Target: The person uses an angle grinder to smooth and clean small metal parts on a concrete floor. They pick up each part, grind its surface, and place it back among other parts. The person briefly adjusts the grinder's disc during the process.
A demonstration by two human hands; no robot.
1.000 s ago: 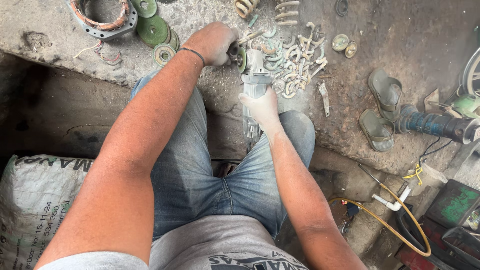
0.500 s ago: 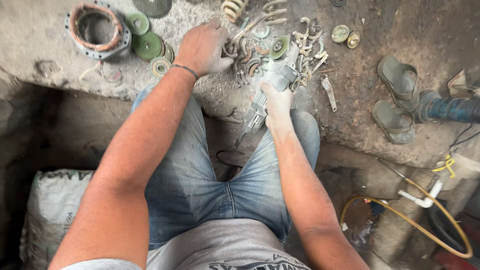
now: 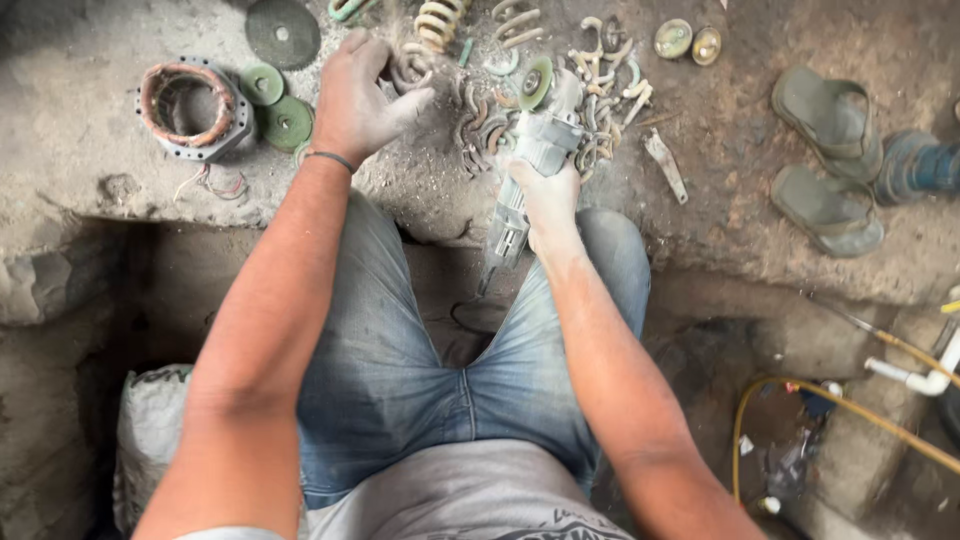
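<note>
1. Gripping the grey angle grinder (image 3: 530, 160) by its body, the right hand (image 3: 548, 195) is closed tight around it, far of the knees, the green disc pointing to the far side.
2. The left hand (image 3: 360, 95) curls loosely over cut spring pieces (image 3: 480, 125) on the dusty floor (image 3: 90, 30); whether it pinches one, I cannot tell.
3. The grinder looks heavy and stiff; its body is the safe hold, away from the disc.
4. Green discs (image 3: 275, 105) and a round stator ring (image 3: 192, 108) lie to the left; sandals (image 3: 825, 160) to the right.

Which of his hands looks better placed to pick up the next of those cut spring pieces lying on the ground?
Probably the left hand: it is free and already rests among the cut spring pieces. The right hand is wrapped around the angle grinder, so it has no fingers to spare.
</note>
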